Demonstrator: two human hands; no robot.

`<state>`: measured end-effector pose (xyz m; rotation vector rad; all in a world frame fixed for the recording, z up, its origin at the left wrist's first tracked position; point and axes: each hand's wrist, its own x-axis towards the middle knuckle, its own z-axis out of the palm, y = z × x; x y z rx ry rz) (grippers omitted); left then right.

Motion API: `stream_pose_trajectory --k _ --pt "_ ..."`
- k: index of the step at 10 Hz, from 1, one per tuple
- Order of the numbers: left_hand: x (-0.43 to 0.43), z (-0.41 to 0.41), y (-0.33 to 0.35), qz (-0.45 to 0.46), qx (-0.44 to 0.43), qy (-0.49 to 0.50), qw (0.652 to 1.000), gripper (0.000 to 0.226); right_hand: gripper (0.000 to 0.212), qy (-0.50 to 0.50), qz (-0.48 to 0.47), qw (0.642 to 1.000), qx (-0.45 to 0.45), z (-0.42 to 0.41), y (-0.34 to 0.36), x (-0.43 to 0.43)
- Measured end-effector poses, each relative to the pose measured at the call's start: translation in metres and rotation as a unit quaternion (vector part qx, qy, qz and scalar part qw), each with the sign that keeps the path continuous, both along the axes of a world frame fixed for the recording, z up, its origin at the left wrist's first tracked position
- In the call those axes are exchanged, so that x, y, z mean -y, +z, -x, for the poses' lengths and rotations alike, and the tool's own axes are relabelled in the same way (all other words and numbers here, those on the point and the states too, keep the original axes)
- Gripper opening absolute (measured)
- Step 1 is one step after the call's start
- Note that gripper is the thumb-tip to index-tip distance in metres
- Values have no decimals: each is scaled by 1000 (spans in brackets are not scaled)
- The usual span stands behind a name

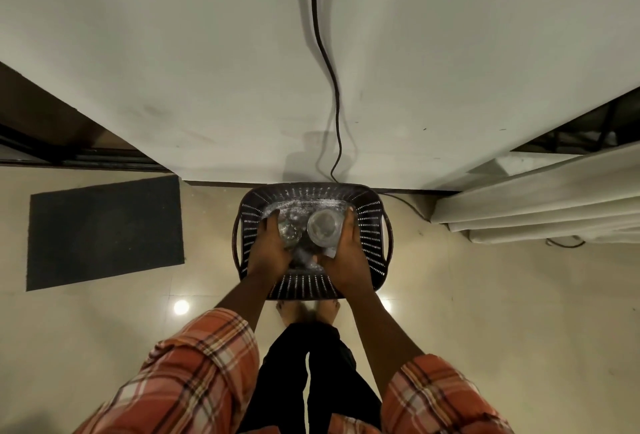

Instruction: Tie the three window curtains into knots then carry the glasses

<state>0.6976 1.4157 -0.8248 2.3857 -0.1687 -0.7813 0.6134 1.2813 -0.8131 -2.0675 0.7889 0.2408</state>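
Observation:
A dark perforated plastic basket (pixel 370 236) with side handles sits on the floor against the white wall, straight below me. Inside it stand clear glasses. My left hand (pixel 268 246) is wrapped around the left glass (pixel 289 229). My right hand (pixel 349 250) is wrapped around the right glass (pixel 323 227), whose round mouth faces up. Both hands are inside the basket. A cream curtain (pixel 540 205) hangs in folds at the right, reaching the floor; no knot shows in it.
A dark grey doormat (pixel 104 233) lies on the tiled floor at the left. A black cable (pixel 329 66) runs down the wall behind the basket and along the floor to the right. My bare feet (pixel 308 310) stand just in front of the basket.

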Motion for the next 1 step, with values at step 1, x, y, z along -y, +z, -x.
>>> stream_pose_trajectory --k 1 --pt "-2 -3 21 0 30 11 999 80 114 10 26 999 16 0 17 -2"
